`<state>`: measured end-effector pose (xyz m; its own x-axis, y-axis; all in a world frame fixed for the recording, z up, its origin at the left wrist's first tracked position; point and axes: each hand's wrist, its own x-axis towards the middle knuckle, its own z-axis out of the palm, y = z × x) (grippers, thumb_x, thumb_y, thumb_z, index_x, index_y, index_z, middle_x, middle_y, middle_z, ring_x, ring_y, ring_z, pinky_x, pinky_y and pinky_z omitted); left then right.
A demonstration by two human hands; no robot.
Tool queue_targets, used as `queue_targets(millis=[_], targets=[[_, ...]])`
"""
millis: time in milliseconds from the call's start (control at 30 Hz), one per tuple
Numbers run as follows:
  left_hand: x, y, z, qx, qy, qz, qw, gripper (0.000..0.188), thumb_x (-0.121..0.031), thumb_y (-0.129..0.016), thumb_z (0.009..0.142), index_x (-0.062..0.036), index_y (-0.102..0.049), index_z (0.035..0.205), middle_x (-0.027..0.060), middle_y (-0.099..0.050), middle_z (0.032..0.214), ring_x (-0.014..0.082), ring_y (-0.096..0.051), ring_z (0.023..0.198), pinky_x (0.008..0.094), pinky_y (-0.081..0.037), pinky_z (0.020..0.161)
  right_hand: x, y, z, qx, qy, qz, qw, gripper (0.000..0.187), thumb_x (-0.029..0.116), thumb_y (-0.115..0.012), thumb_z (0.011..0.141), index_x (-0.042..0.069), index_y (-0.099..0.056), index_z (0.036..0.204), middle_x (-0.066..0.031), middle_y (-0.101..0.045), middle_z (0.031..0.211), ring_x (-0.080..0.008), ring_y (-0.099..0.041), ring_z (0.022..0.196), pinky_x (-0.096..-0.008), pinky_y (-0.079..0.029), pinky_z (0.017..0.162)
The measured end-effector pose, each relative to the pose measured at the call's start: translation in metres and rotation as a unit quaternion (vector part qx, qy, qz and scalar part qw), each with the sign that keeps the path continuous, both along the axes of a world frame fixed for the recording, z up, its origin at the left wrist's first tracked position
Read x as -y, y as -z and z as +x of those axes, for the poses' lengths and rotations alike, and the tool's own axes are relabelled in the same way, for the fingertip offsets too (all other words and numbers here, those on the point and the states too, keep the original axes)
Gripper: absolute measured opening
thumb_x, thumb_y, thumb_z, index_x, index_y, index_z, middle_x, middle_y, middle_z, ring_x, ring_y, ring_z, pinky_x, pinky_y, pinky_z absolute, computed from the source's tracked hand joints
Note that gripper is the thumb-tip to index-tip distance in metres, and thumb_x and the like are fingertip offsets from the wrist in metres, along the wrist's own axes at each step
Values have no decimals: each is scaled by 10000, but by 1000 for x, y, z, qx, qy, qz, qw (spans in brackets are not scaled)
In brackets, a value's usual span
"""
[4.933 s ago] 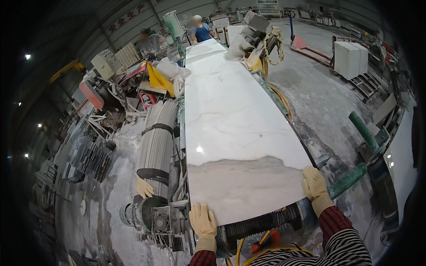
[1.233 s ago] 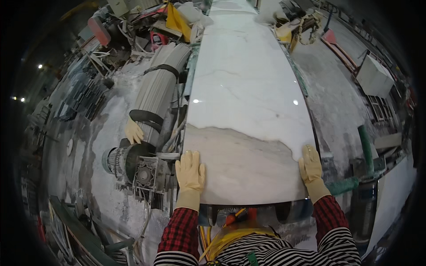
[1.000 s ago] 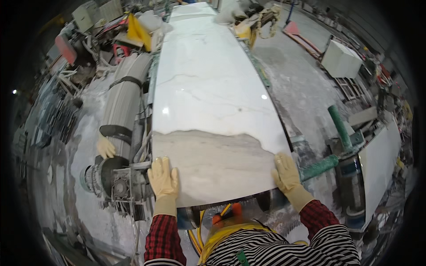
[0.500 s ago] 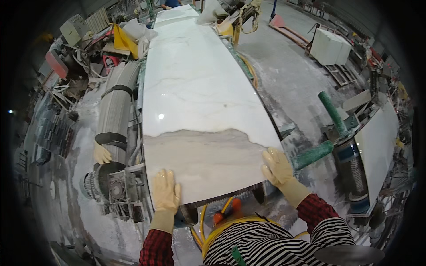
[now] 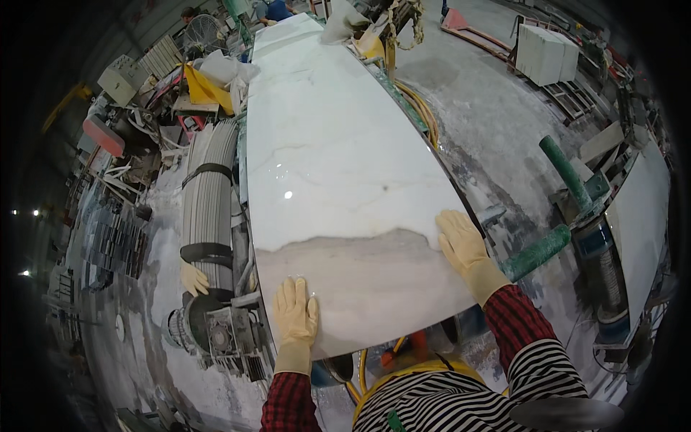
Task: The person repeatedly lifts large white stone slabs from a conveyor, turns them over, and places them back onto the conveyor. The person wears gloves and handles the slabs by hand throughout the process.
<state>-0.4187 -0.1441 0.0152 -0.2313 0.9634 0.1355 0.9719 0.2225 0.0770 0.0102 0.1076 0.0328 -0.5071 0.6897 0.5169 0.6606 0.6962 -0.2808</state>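
A long white stone slab (image 5: 345,173) stretches away from me, with a dark wavy line across it and a grey-beige band (image 5: 374,277) at its near end. My left hand (image 5: 295,313), in a cream rubber glove, lies palm down on the band near the left edge. Its fingers point away from me. Close to the slab's right edge rests my right hand (image 5: 462,245), also gloved, flat with fingers stretched over the end of the wavy line. Neither hand grips anything. Both palms are hidden.
Left of the slab are a strapped ribbed cylinder (image 5: 209,198), a motor (image 5: 219,330) and a loose glove (image 5: 193,279). Green posts (image 5: 536,253) and another slab (image 5: 640,230) stand at right. Yellow hoses (image 5: 425,111) run beside the slab. A person (image 5: 277,10) is at the far end.
Both hands lie farther forward on the slab, the right one now over the wavy line's end. Less of the roller shows below the near edge. The whole view has shifted.
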Motion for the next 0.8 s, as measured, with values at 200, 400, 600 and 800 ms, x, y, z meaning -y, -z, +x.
queue_targets(millis=[200,400,600,800], targets=[[-17,-8,-1,4,-19,-17,1000,662,-400,-622,1113,-142,-507,1712,232,-473,1768,481,-413,1627,602,-263,1379,-11,-11,-1,-25,-28,-46,998,381,147,-728,1009,-11,-708,1355,-249,-714,1399,-484,-636,1331,-552,-497,1181],[-14,-13,-1,4,-1,40,999,605,-381,-667,1066,-140,-577,1613,222,-539,1675,472,-480,1533,611,-325,1313,-16,-2,2,-40,-43,-46,997,384,142,-723,1009,-24,-707,1355,-264,-711,1418,-497,-632,1347,-552,-491,1196],[-14,-24,2,37,-11,20,999,609,-376,-665,1087,-162,-565,1648,220,-522,1720,476,-463,1581,603,-297,1358,6,8,-20,-10,17,-34,999,506,248,-752,991,-14,-681,1418,-291,-676,1480,-539,-603,1384,-618,-446,1235],[-6,-15,2,5,-5,74,997,556,-363,-675,1070,-152,-606,1580,206,-573,1644,443,-500,1520,597,-337,1311,106,-20,-130,37,-84,-74,993,569,319,-740,991,10,-643,1459,-282,-608,1576,-501,-541,1474,-614,-425,1259]])
